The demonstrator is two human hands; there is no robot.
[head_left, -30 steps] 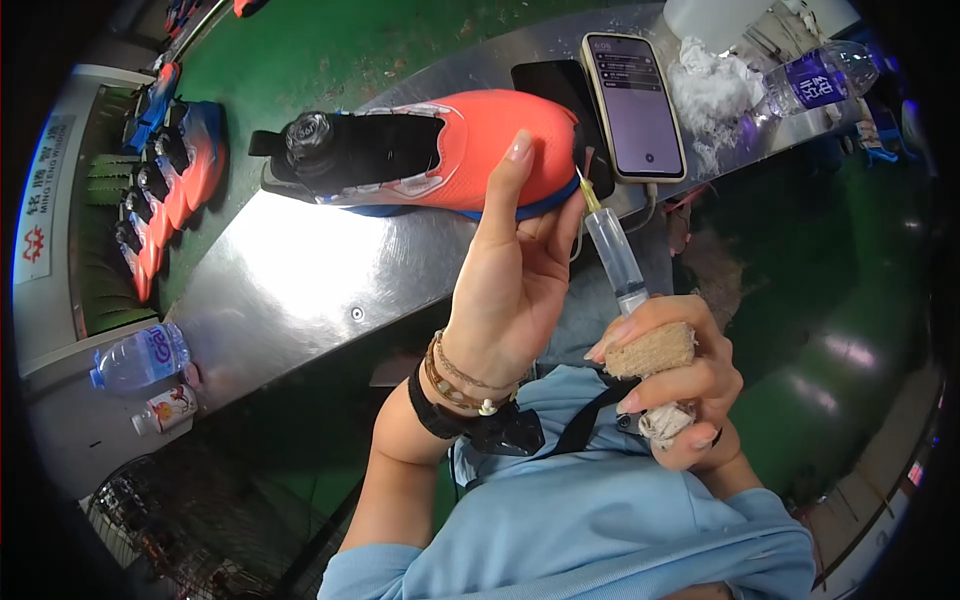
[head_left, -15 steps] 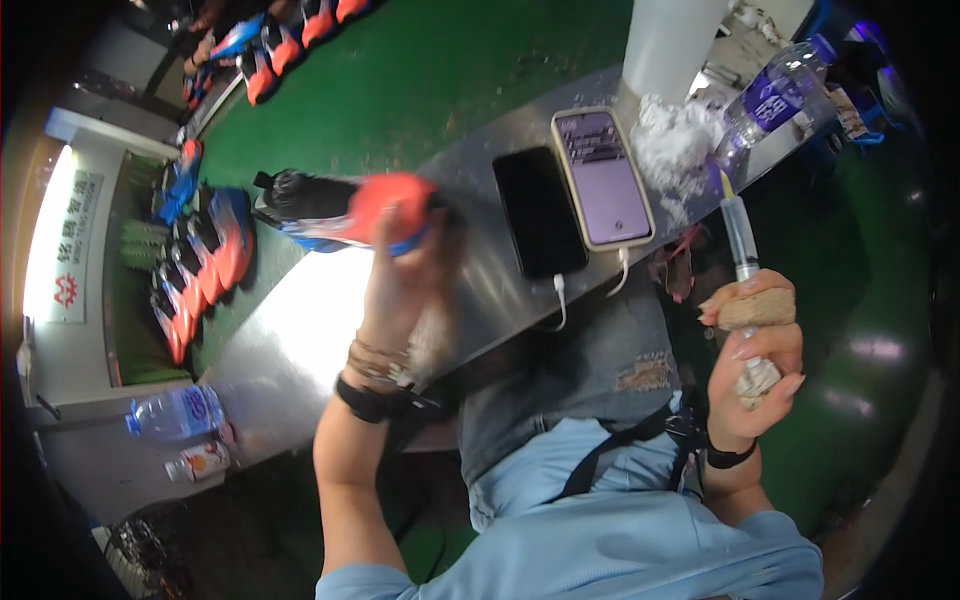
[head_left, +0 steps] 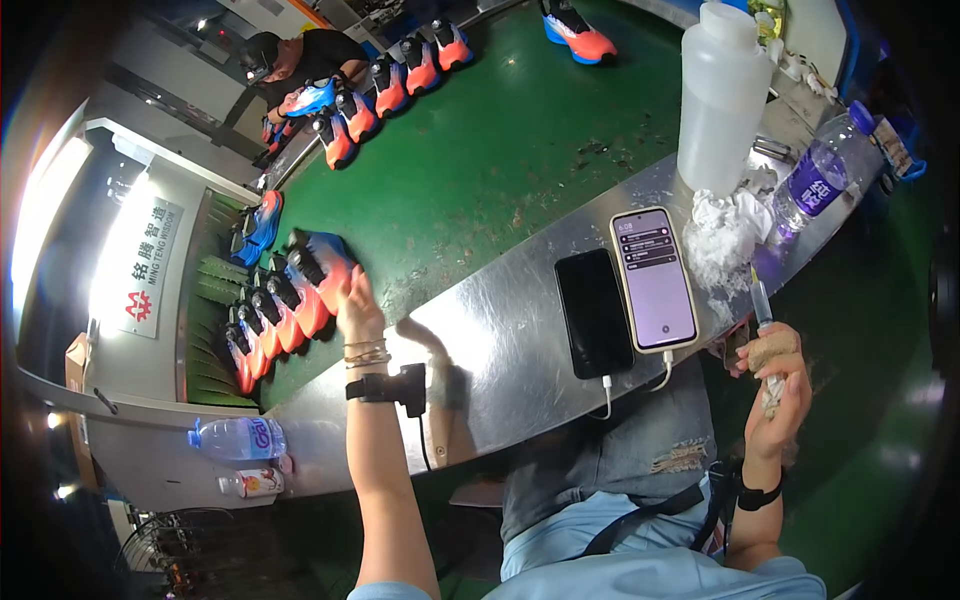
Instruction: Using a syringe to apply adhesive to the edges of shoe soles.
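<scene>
My left hand grips the toe of an orange, blue and black sports shoe, at the end of a row of similar shoes on the green conveyor belt. At the right, past the metal ledge's edge, my right hand is closed round a syringe with a yellowish tip pointing up and away. A tan sponge-like block and a crumpled white wad are held in the same hand.
On the metal ledge lie a black phone, a lit phone and white tissue. A large white bottle and clear bottles stand behind. A co-worker handles shoes across the green belt.
My left hand has carried the shoe left and away from over the ledge to the row on the belt. My right hand still holds the syringe. The view has shifted.
</scene>
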